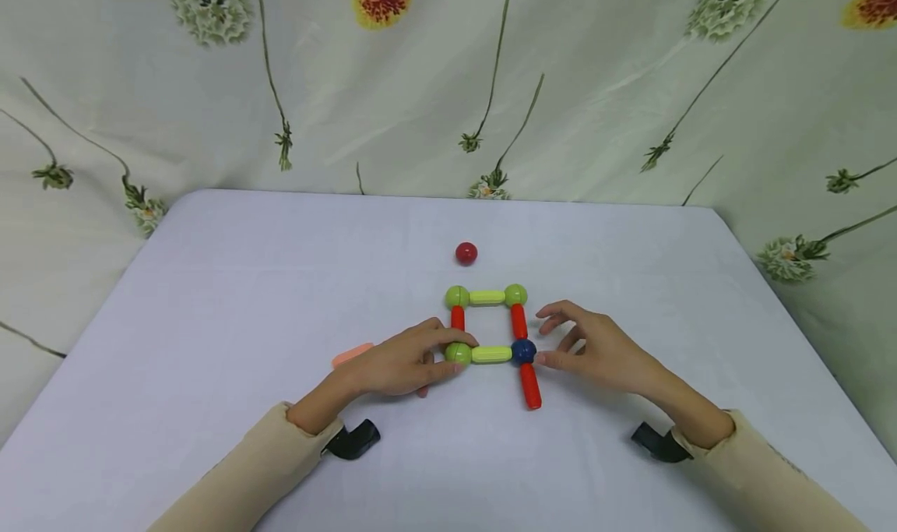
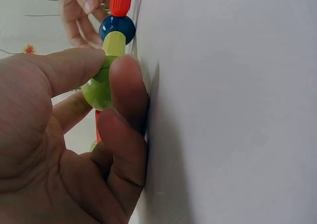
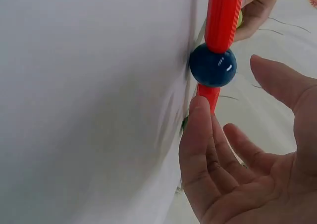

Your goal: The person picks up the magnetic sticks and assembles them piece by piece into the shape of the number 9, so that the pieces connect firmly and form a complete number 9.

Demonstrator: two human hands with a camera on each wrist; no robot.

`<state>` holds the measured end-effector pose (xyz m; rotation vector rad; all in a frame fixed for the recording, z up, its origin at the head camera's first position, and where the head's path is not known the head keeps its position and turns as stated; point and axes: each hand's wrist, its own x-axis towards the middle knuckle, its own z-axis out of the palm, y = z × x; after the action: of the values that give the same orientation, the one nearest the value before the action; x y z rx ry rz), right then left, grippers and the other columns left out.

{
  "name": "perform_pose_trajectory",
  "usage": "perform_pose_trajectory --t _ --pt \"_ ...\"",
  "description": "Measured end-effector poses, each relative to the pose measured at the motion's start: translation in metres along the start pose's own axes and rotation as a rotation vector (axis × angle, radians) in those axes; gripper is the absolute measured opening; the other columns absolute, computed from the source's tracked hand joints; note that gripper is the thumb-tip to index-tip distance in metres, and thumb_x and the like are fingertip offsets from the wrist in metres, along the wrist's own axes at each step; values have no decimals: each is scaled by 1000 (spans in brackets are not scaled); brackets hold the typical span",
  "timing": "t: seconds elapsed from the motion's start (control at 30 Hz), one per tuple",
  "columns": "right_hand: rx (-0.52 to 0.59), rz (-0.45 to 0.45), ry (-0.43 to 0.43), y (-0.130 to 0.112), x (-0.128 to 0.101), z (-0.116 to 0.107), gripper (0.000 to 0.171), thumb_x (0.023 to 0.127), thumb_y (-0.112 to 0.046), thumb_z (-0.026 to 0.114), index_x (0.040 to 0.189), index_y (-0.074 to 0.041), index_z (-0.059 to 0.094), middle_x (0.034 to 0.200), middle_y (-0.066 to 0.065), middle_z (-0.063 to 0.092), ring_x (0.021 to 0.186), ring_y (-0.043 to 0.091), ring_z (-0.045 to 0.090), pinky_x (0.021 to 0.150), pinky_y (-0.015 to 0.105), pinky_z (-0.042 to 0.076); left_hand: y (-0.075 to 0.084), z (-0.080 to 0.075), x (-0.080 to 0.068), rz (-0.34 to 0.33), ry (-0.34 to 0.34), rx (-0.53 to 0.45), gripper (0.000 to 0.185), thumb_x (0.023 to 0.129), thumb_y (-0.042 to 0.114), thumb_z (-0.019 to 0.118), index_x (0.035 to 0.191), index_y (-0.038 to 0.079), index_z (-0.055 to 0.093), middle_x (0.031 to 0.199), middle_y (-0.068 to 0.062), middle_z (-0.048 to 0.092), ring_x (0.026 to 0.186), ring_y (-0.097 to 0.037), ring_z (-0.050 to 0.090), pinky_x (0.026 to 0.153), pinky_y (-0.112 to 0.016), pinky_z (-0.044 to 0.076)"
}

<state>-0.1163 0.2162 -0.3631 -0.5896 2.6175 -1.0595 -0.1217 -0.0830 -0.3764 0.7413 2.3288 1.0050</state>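
Note:
A square of magnetic balls and rods lies on the table, with two yellow-green rods (image 1: 491, 354) and two red rods as sides. Green balls form three corners; a dark blue ball (image 1: 523, 351) is the fourth. From the blue ball one more red rod (image 1: 530, 386) points toward the person. My left hand (image 1: 406, 358) pinches the near-left green ball (image 2: 99, 87) between thumb and fingers. Beside the blue ball is my right hand (image 1: 596, 349), its fingers loosely bent and spread with nothing gripped. In the right wrist view its thumb stands apart from the blue ball (image 3: 213, 65).
A loose red ball (image 1: 466, 253) lies beyond the square. Partly hidden behind the left hand is an orange piece (image 1: 352, 354) on the white table (image 1: 280, 259). A flower-print cloth (image 1: 596, 88) hangs behind the table. Black wrist mounts (image 1: 353, 440) stick out from both sleeves.

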Motion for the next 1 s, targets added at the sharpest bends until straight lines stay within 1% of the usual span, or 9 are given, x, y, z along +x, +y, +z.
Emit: perform_pose_trajectory --t 0.1,0.2,0.37,0.47,0.6,0.73,0.8,0.9,1.0 --pt "54 19 19 2 7 -4 71 76 -34 77 134 -15 41 132 7 49 83 12 64 71 26 54 0 1 1 1 -6 -3 35 93 25 58 127 33 53 100 -1 49 49 -12 55 59 -24 45" --pt "121 57 -24 3 15 -7 83 74 -37 78 141 -19 33 144 7 36 89 15 64 75 30 54 0 0 1 4 -10 2 36 93 26 59 127 33 53 100 -1 49 49 -12 56 59 -24 46" --pt "193 123 -146 4 29 -11 91 72 -40 79 145 -31 24 148 -6 27 98 16 63 84 34 47 0 -2 1 19 -5 5 37 92 25 59 128 32 53 98 -1 49 49 -12 56 60 -24 45" --pt "221 140 -200 6 35 -13 93 72 -37 80 145 -35 22 148 -8 25 99 18 62 87 37 45 1 -2 0 21 -10 2 37 92 25 59 128 33 53 98 -1 48 49 -12 57 61 -24 45" --pt "239 157 -233 7 39 -14 91 72 -35 80 143 -38 24 143 -4 32 99 19 62 87 38 44 0 -4 -1 32 -17 5 39 92 26 59 130 32 52 98 -2 48 50 -12 57 61 -23 45" --pt "261 171 -232 8 40 -13 88 71 -34 81 141 -41 28 133 -1 42 97 21 62 88 38 42 0 -6 -2 47 -29 15 41 93 27 58 132 30 50 98 -2 49 53 -12 58 60 -23 44" --pt "264 172 -230 9 40 -13 87 72 -35 81 141 -41 28 130 1 45 96 21 62 88 38 42 1 -8 -3 56 -28 34 42 93 28 58 133 29 49 99 -1 50 58 -11 58 62 -23 45" --pt "270 188 -223 9 40 -13 87 71 -35 81 140 -41 30 121 4 53 95 22 62 89 38 41 3 -13 -5 73 6 69 42 92 28 59 133 28 50 101 2 52 69 -11 57 66 -25 46" --pt "270 190 -223 9 41 -13 87 71 -35 81 140 -41 30 111 6 60 95 22 62 89 37 41 5 -18 -8 88 73 102 40 92 26 59 132 26 52 100 4 53 77 -11 53 69 -25 48"
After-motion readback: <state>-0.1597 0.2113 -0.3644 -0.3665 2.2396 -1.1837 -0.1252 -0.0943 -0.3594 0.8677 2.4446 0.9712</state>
